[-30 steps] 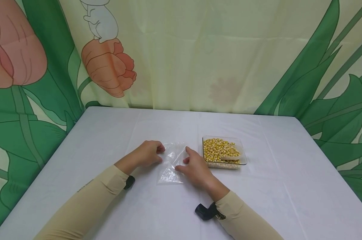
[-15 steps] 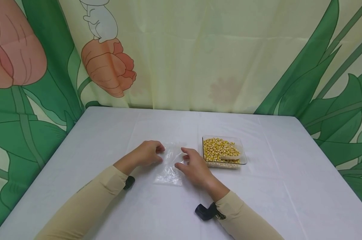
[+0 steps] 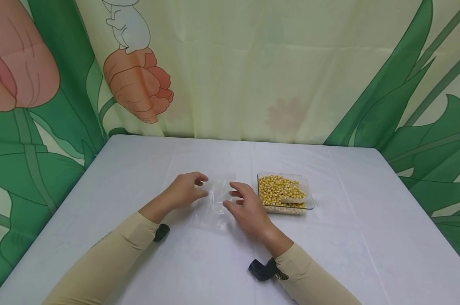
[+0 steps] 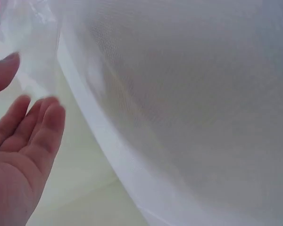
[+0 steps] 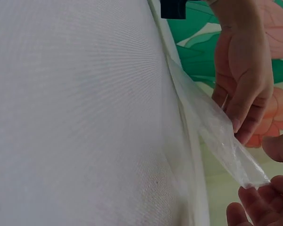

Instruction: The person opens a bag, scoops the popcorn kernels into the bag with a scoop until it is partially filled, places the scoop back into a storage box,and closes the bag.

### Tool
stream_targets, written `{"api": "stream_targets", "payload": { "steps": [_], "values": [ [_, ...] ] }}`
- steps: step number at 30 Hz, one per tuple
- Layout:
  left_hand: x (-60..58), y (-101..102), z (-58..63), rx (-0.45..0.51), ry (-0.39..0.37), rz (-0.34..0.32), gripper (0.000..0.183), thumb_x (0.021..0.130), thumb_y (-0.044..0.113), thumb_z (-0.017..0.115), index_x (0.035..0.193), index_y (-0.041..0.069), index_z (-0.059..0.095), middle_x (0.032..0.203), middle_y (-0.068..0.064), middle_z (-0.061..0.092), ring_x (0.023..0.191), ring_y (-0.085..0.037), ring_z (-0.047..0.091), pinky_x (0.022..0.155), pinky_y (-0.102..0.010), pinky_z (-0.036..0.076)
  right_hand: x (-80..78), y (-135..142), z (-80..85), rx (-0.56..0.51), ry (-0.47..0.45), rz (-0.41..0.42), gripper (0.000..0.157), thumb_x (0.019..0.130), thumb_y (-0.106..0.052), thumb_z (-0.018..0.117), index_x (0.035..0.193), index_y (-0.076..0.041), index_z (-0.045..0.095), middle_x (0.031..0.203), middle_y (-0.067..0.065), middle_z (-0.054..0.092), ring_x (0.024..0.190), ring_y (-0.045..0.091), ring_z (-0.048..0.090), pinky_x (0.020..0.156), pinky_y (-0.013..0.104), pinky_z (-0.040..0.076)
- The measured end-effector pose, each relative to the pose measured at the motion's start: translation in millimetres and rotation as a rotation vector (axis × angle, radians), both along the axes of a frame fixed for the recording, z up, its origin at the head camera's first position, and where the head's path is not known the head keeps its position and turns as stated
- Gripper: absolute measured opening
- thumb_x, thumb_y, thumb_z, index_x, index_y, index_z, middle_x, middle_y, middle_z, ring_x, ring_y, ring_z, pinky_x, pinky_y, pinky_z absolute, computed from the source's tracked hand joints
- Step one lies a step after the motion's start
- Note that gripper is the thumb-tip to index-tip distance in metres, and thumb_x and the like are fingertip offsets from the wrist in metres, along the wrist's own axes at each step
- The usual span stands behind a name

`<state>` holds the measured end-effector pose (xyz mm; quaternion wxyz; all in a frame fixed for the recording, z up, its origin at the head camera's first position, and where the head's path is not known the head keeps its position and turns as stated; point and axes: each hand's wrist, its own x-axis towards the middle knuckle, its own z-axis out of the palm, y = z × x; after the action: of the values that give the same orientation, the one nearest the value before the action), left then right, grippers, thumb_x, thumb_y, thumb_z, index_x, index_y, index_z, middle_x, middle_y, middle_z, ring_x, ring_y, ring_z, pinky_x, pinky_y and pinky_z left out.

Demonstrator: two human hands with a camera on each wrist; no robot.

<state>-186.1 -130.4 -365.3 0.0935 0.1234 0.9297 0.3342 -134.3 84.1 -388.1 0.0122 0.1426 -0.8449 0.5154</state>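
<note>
A clear plastic bag (image 3: 208, 218) lies between the two hands on the white-covered table, its far end raised off the cloth in the right wrist view. My left hand (image 3: 185, 188) is at the bag's left edge, its thumb (image 4: 4, 75) and loosely bent fingers apart. On the other side, my right hand (image 3: 249, 207) has its fingertips right at a corner of the bag (image 5: 212, 122), with thumb and fingers spread apart. Just right of that hand stands a clear rectangular container (image 3: 309, 199) of yellow corn kernels (image 3: 277, 188). A pale scoop (image 3: 292, 201) rests in the kernels.
A white cloth (image 3: 329, 254) covers the table, with faint fold lines. Behind it hangs a pale curtain (image 3: 230, 84) printed with flowers, leaves and a rabbit. Black wrist cameras (image 3: 262, 270) sit under both forearms, close above the cloth.
The bag has shifted a little away from the body and its far end has risen. My left hand has moved slightly up and left; my right hand has risen slightly. The container has not moved.
</note>
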Motion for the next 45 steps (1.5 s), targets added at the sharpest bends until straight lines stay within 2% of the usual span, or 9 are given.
{"api": "stream_targets", "payload": {
  "steps": [4,7,13,16,24,29,34,41,45],
  "values": [
    [-0.3,-1.5,1.6,0.060,0.051,0.054,0.045,0.093,0.018,0.071,0.133,0.001,0.059,0.129,-0.017,0.063,0.113,-0.035,0.063,0.097,-0.045,0.050,1.2,1.0,3.2,-0.018,0.048,0.002,0.050,0.092,-0.009,0.070,0.138,0.001,0.053,0.137,0.015,0.054,0.117,0.028,0.060,0.094,0.045,0.051],
    [-1.3,-3.8,2.7,0.109,0.047,0.094,0.048,0.095,0.020,0.071,0.136,0.001,0.057,0.132,-0.017,0.062,0.117,-0.034,0.062,0.098,-0.045,0.049,2.9,1.8,6.2,-0.033,0.066,0.000,0.050,0.092,-0.009,0.071,0.138,0.001,0.053,0.137,0.016,0.055,0.118,0.027,0.060,0.094,0.046,0.051],
    [-3.0,-6.2,7.7,0.275,-0.119,0.158,0.055,0.095,0.024,0.071,0.143,0.006,0.052,0.138,-0.014,0.059,0.121,-0.028,0.060,0.099,-0.045,0.049,5.0,3.3,11.9,-0.049,0.125,-0.009,0.049,0.092,-0.008,0.072,0.138,-0.001,0.054,0.136,0.014,0.055,0.119,0.026,0.059,0.095,0.046,0.051],
    [-3.2,-5.8,9.8,0.336,-0.148,0.163,0.057,0.095,0.024,0.071,0.145,0.008,0.051,0.143,-0.012,0.055,0.124,-0.026,0.059,0.102,-0.046,0.047,4.2,4.3,12.2,-0.064,0.156,-0.010,0.049,0.092,-0.006,0.071,0.137,0.001,0.054,0.135,0.016,0.056,0.118,0.027,0.060,0.094,0.046,0.052],
    [-1.5,-1.7,14.4,0.461,-0.056,0.167,0.054,0.093,0.021,0.075,0.142,0.010,0.055,0.140,-0.011,0.058,0.119,-0.022,0.062,0.101,-0.042,0.048,2.9,6.9,13.1,-0.136,0.202,-0.011,0.045,0.093,-0.002,0.070,0.135,0.002,0.055,0.134,0.019,0.055,0.118,0.029,0.060,0.093,0.046,0.052],
    [0.5,0.2,17.0,0.491,-0.009,0.151,0.048,0.093,0.017,0.074,0.138,0.008,0.059,0.133,-0.013,0.062,0.112,-0.022,0.065,0.098,-0.040,0.050,3.2,8.5,16.0,-0.158,0.188,-0.021,0.047,0.093,-0.001,0.070,0.136,0.002,0.053,0.132,0.018,0.056,0.117,0.028,0.061,0.093,0.045,0.053],
    [4.9,3.5,22.8,0.510,0.038,0.126,0.043,0.092,0.012,0.075,0.132,0.005,0.063,0.123,-0.013,0.067,0.104,-0.021,0.067,0.092,-0.035,0.054,3.3,10.5,20.7,-0.196,0.183,-0.075,0.044,0.093,-0.001,0.069,0.134,0.004,0.054,0.128,0.017,0.057,0.111,0.028,0.064,0.091,0.044,0.053],
    [10.6,8.0,30.6,0.546,0.057,0.100,0.038,0.092,0.010,0.075,0.128,0.004,0.066,0.105,-0.009,0.071,0.097,-0.020,0.068,0.087,-0.031,0.055,0.0,16.7,27.9,-0.267,0.229,-0.114,0.037,0.094,0.000,0.067,0.130,0.003,0.058,0.124,0.016,0.060,0.107,0.028,0.066,0.086,0.026,0.053],
    [13.5,9.5,34.9,0.545,0.065,0.078,0.035,0.091,0.009,0.075,0.126,0.005,0.068,0.101,-0.008,0.071,0.094,-0.020,0.068,0.083,-0.029,0.055,-2.4,19.4,35.9,-0.283,0.252,-0.112,0.033,0.095,0.001,0.066,0.127,0.003,0.061,0.113,0.017,0.066,0.100,0.027,0.067,0.078,0.021,0.052]
  ]
}}
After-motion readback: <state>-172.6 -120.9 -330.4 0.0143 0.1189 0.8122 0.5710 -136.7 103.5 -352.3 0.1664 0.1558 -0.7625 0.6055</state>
